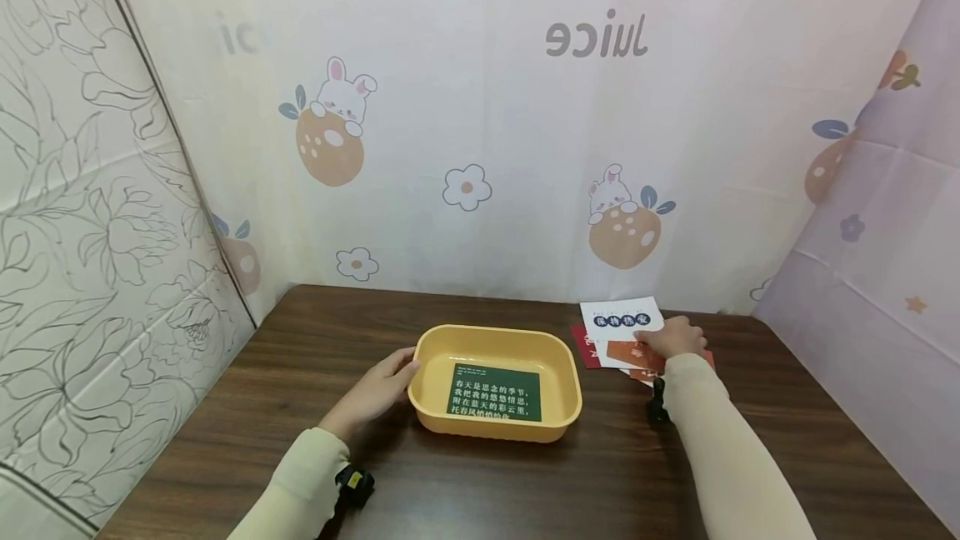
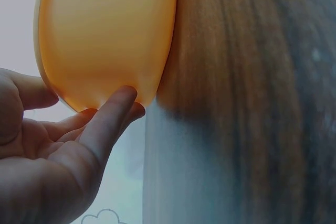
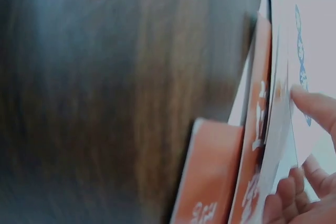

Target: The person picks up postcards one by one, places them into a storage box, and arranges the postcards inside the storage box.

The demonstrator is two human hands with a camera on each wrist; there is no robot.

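Note:
A yellow plastic basin (image 1: 495,432) stands on the table with a dark green card (image 1: 495,392), printed with white characters, lying inside it. My left hand (image 1: 378,390) grips the basin's left end; in the left wrist view its thumb is at the rim and its fingers lie against the outer wall. To the right, my right hand (image 1: 675,337) pinches a white card (image 1: 618,317) with dark blue round characters, thumb on its printed face. Beneath that card lie an orange card (image 3: 254,124), another orange card (image 3: 210,171) and a red card (image 1: 585,347).
The dark brown wooden table (image 1: 480,490) runs back to a printed curtain (image 1: 480,107). Another curtain (image 1: 90,190) with line-drawn flowers hangs at the left, and a pale one (image 1: 892,273) at the right. Each wrist wears a black strap.

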